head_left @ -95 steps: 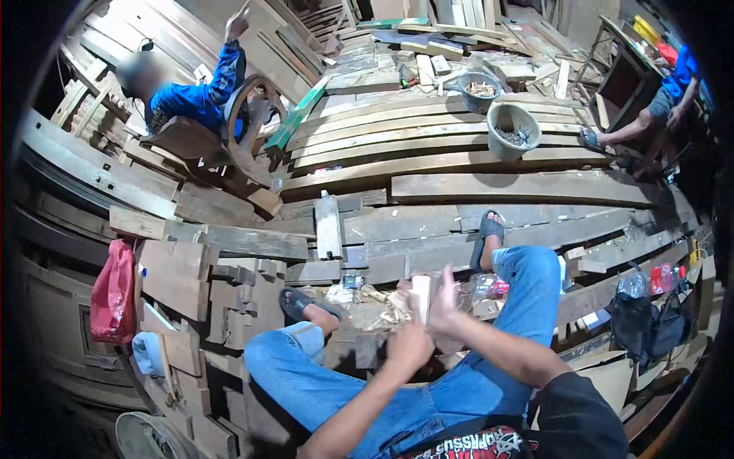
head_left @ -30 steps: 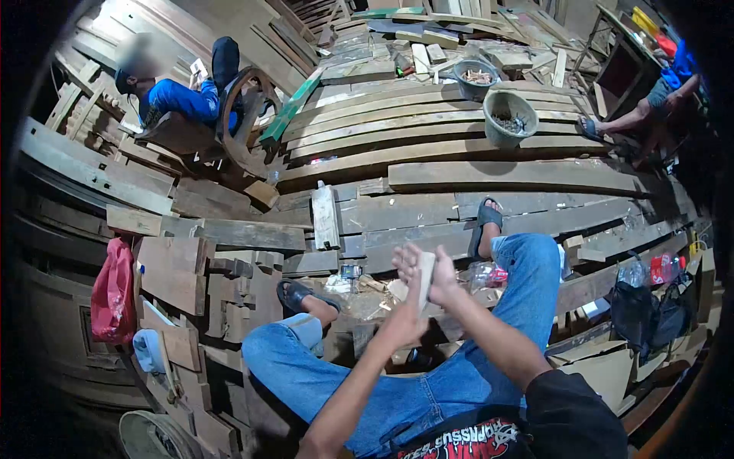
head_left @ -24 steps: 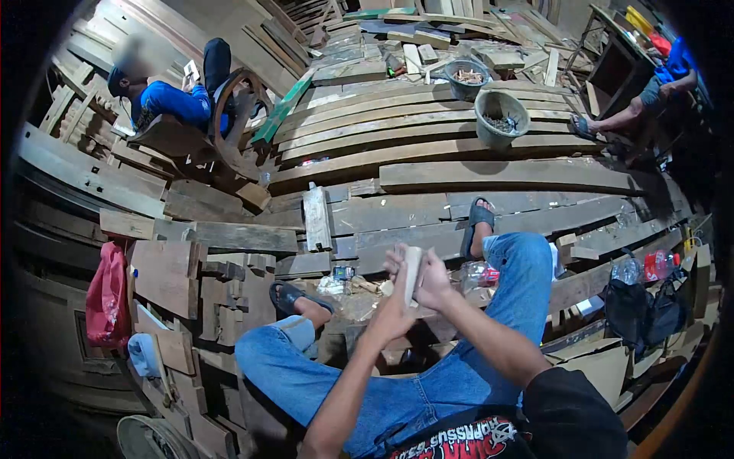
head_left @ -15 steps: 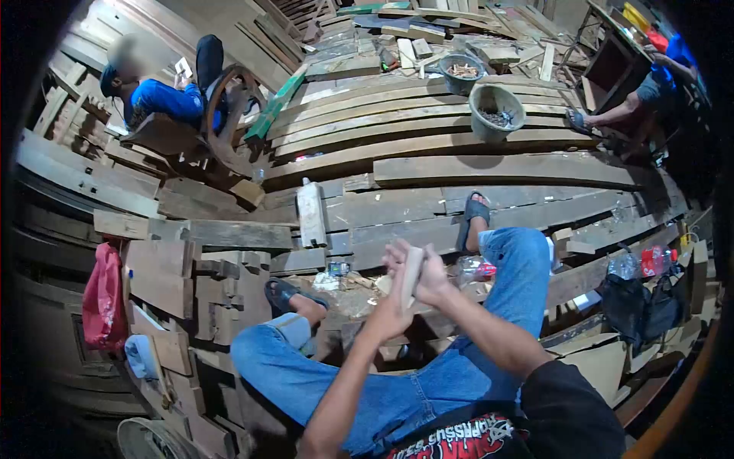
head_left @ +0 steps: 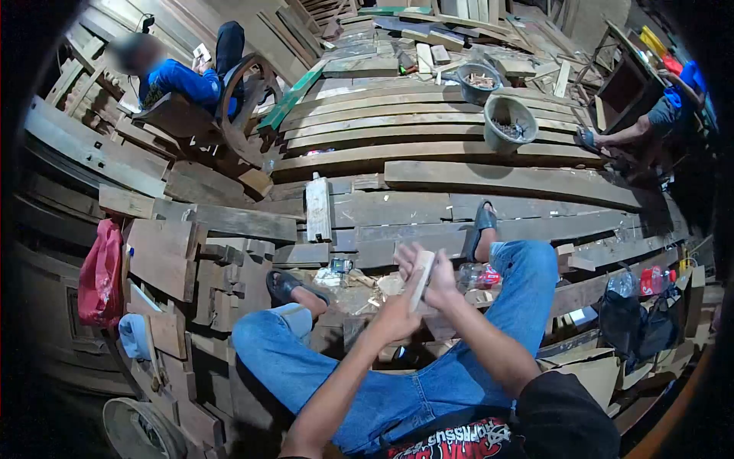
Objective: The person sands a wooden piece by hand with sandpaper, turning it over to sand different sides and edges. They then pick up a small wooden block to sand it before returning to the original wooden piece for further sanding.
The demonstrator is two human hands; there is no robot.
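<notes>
A short pale wooden stick [head_left: 422, 274] is held tilted in front of my knees. My left hand [head_left: 397, 317] is closed around its lower end. Against the stick's side lies my right hand [head_left: 439, 284], palm up, with its stretched fingers showing beyond the stick on the left. The fingertips are slightly blurred. Below the hands are wood scraps [head_left: 390, 284] and a small dark-labelled container [head_left: 341, 265] on the plank floor. A plastic bottle with a red label [head_left: 480, 275] lies just right of my right hand.
Long planks [head_left: 428, 130] cover the floor ahead, with two buckets [head_left: 511, 126] on them. A whitish block-shaped object [head_left: 318, 210] stands in front. One person [head_left: 180, 80] sits at the left, another [head_left: 657, 118] at the right. Stacked boards [head_left: 160, 256] and a red cloth [head_left: 100, 275] are at the left.
The stick and both hands have shifted slightly right in view, and the stick leans further right. My left hand sits a little lower on it. The whole view has also shifted slightly.
</notes>
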